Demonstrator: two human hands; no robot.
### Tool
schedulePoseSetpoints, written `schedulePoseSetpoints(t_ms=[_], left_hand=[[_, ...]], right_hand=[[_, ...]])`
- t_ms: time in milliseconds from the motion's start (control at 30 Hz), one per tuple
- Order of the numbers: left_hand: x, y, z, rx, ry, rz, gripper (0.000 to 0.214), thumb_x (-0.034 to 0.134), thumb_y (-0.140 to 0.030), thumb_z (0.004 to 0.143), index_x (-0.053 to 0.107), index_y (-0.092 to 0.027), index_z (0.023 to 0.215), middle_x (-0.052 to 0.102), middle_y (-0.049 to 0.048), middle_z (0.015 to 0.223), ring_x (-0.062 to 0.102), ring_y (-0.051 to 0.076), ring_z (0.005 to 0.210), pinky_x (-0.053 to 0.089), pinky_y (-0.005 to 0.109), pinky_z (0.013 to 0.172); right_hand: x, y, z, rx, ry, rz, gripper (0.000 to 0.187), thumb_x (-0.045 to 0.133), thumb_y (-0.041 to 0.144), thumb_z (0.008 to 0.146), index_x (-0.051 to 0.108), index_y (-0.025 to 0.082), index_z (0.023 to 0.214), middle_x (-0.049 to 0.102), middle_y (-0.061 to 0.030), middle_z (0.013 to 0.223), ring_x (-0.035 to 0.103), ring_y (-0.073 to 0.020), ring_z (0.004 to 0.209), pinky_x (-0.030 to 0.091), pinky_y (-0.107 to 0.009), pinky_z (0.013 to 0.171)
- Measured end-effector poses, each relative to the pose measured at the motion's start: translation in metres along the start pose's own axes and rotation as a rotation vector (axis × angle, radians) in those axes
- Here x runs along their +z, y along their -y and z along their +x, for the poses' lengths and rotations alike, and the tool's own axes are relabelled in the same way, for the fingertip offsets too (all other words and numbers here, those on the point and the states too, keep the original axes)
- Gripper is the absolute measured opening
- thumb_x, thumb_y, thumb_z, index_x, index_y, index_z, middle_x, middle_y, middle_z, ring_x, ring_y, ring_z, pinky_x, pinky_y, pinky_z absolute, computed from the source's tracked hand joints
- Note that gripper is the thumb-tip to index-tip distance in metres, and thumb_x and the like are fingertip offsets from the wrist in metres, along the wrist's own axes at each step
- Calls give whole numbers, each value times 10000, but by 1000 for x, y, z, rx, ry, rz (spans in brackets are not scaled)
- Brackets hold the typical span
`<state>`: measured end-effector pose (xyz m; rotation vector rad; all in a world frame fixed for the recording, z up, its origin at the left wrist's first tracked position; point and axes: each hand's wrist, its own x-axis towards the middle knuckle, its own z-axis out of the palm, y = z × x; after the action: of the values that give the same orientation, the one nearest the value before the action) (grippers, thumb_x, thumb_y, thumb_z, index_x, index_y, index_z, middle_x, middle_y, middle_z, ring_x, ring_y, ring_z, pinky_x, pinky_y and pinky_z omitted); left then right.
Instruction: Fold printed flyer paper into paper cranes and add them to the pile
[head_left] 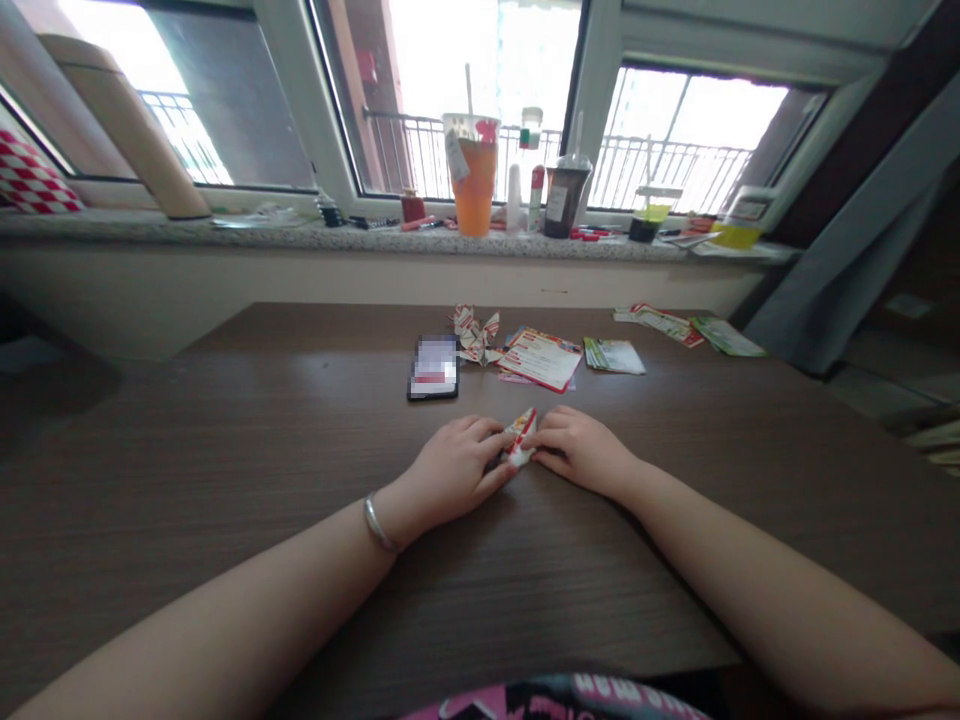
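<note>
A small folded piece of red-and-white printed paper [520,437] lies on the dark wooden table [225,470], pinched between both hands. My left hand [450,468], with a silver bracelet on its wrist, grips the paper's left side with curled fingers. From the other side my right hand [581,450] presses its fingertips onto the same paper. Most of the folded piece is hidden under the fingers.
Behind the hands lie a phone [434,367], a finished folded paper figure [475,334], a red-and-white leaflet [541,358] and more leaflets [613,355] to the right. On the windowsill stand an orange drink cup [472,180], a dark drink cup [564,198] and small bottles.
</note>
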<state>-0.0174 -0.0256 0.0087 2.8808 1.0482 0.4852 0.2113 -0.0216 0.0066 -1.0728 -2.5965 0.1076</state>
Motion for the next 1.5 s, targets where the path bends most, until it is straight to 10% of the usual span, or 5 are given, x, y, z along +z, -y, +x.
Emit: schedulePoseSetpoints(t_ms=[1500], left_hand=[[7, 5, 6, 75, 3, 52, 211, 520, -283, 925, 684, -181, 841, 630, 47, 849, 584, 165, 798, 453, 274, 724]], right_hand=[[3, 32, 1, 19, 13, -191, 193, 512, 264, 910, 683, 187, 867, 670, -55, 877, 581, -175, 792, 405, -287, 695]])
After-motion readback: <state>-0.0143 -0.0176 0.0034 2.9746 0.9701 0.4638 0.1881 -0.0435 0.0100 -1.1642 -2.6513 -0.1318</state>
